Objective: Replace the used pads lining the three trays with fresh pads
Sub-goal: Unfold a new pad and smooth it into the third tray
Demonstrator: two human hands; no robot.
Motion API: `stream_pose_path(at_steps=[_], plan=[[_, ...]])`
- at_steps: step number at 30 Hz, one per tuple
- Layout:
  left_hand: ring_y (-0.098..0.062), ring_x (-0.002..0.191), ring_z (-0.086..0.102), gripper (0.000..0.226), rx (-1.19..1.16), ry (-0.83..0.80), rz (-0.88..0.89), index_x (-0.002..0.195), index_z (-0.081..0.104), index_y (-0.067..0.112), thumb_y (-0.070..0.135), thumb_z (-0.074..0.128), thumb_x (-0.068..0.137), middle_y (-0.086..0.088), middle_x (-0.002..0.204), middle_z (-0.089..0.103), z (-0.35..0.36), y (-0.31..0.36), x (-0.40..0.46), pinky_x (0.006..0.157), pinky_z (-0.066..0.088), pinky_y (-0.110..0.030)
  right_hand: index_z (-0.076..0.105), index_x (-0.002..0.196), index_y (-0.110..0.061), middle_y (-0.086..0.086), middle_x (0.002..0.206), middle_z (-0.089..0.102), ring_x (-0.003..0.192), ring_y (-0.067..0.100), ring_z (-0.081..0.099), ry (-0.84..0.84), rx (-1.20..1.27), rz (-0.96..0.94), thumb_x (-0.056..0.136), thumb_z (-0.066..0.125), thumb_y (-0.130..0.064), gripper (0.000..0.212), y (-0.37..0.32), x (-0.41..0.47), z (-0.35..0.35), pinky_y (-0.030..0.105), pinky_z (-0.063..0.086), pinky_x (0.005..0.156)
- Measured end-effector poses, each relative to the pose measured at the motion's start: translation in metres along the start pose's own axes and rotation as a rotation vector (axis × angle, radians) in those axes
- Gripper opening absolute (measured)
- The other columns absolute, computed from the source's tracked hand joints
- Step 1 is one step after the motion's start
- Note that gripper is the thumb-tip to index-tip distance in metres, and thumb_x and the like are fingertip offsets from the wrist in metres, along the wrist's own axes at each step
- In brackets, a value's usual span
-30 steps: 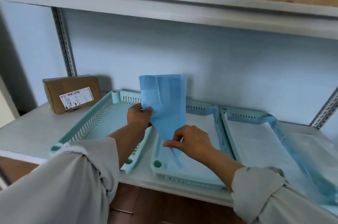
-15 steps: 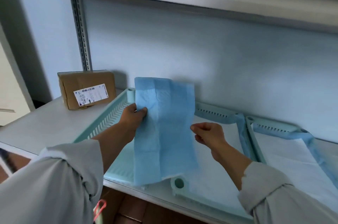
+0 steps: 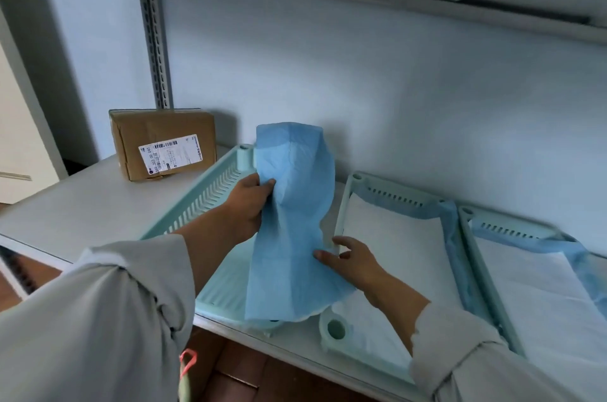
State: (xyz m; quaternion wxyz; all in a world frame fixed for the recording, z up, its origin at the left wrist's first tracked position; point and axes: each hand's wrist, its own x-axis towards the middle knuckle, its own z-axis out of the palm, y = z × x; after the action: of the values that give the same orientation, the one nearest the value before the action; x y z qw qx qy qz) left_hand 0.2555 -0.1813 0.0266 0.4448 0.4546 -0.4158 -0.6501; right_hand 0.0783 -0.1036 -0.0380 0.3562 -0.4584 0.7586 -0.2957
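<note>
Fingers (image 3: pixel 267 183) of the left hand (image 3: pixel 244 204) pinch the blue pad (image 3: pixel 292 231) near its top, hanging it over the bare left tray (image 3: pixel 210 194), probably so it opens before lining it; the right hand (image 3: pixel 351 258) has relaxed fingers touching the pad's edge. Three trays sit on the shelf (image 3: pixel 82 204); the middle tray (image 3: pixel 341 221) and right tray (image 3: pixel 486 270) each hold one pad. One cardboard box (image 3: pixel 162 144) stands behind.

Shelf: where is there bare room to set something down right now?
Bare shelf lies left of the left tray and in front of the cardboard box. Crowded: the lined middle tray and right tray, and both hands working the blue pad.
</note>
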Motion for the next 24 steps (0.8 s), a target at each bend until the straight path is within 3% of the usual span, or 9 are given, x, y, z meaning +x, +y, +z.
stream_pose_path(at_steps=[3,7,10,13,15,17,21,24], plan=[[-0.031,0.096,0.061,0.023,-0.002,0.033,0.0,0.116,0.058,0.003,0.009,0.045,0.098,-0.013,0.109,0.064,0.001,-0.001,0.004,0.098,0.047,-0.046,0.066,0.11,-0.014,0.01,0.115,0.065,0.097,0.023,0.063,0.057,-0.089,0.015,0.072,0.079,-0.023,0.042,0.005,0.005,-0.01,0.035,0.052,0.089],[-0.034,0.102,0.059,0.02,0.165,0.225,-0.006,0.108,0.058,0.006,0.004,0.044,0.093,-0.014,0.105,0.059,-0.004,-0.004,0.013,0.098,0.047,-0.049,0.077,0.091,-0.013,0.007,0.095,0.074,0.091,0.023,0.067,0.318,-0.253,-0.101,0.077,0.075,-0.023,0.017,-0.023,0.009,-0.04,0.03,0.051,0.08],[-0.03,0.096,0.055,0.037,0.209,0.203,-0.107,0.127,0.05,0.002,-0.004,0.041,0.091,-0.016,0.11,0.056,-0.01,-0.005,0.014,0.086,0.048,-0.041,0.076,0.092,-0.019,0.006,0.099,0.074,0.097,0.026,0.067,0.681,-0.215,-0.259,0.082,0.069,-0.028,0.015,-0.064,0.008,-0.071,0.031,0.049,0.078],[-0.025,0.097,0.048,0.05,0.304,0.148,-0.188,0.14,0.032,0.005,0.003,0.049,0.093,-0.014,0.108,0.052,-0.013,-0.005,0.013,0.092,0.045,-0.042,0.072,0.093,-0.025,-0.008,0.118,0.067,0.112,0.016,0.059,0.879,-0.213,-0.496,0.086,0.062,-0.031,0.013,-0.098,-0.001,-0.088,0.028,0.044,0.084],[-0.026,0.103,0.047,0.058,0.33,0.171,-0.137,0.145,0.024,0.009,0.013,0.052,0.094,-0.013,0.119,0.047,-0.014,-0.002,0.013,0.089,0.044,-0.039,0.073,0.087,-0.026,-0.009,0.126,0.063,0.119,0.014,0.053,0.82,-0.3,-0.67,0.085,0.064,-0.027,0.009,-0.102,-0.009,-0.082,0.029,0.041,0.093],[-0.026,0.112,0.049,0.054,0.315,0.141,-0.099,0.145,0.029,0.011,0.025,0.049,0.097,-0.012,0.126,0.047,-0.012,0.004,0.009,0.089,0.044,-0.04,0.075,0.084,-0.023,-0.003,0.122,0.066,0.115,0.019,0.057,0.642,-0.401,-0.752,0.083,0.067,-0.024,0.008,-0.089,-0.015,-0.063,0.031,0.044,0.094],[-0.03,0.117,0.055,0.056,0.264,-0.099,-0.233,0.134,0.04,0.014,0.05,0.047,0.092,-0.013,0.129,0.051,-0.005,0.008,-0.013,0.09,0.051,-0.044,0.075,0.092,-0.026,-0.008,0.1,0.073,0.092,0.013,0.066,0.321,-0.461,-0.599,0.088,0.064,-0.028,0.012,-0.062,-0.035,-0.018,0.027,0.05,0.081],[-0.029,0.104,0.063,0.058,0.295,-0.191,-0.285,0.141,0.035,0.017,0.04,0.055,0.092,-0.015,0.125,0.056,-0.001,-0.005,-0.023,0.085,0.055,-0.042,0.077,0.089,-0.025,-0.008,0.093,0.075,0.084,0.01,0.067,0.233,-0.306,-0.515,0.084,0.068,-0.027,0.011,-0.053,-0.045,0.006,0.029,0.053,0.083]])
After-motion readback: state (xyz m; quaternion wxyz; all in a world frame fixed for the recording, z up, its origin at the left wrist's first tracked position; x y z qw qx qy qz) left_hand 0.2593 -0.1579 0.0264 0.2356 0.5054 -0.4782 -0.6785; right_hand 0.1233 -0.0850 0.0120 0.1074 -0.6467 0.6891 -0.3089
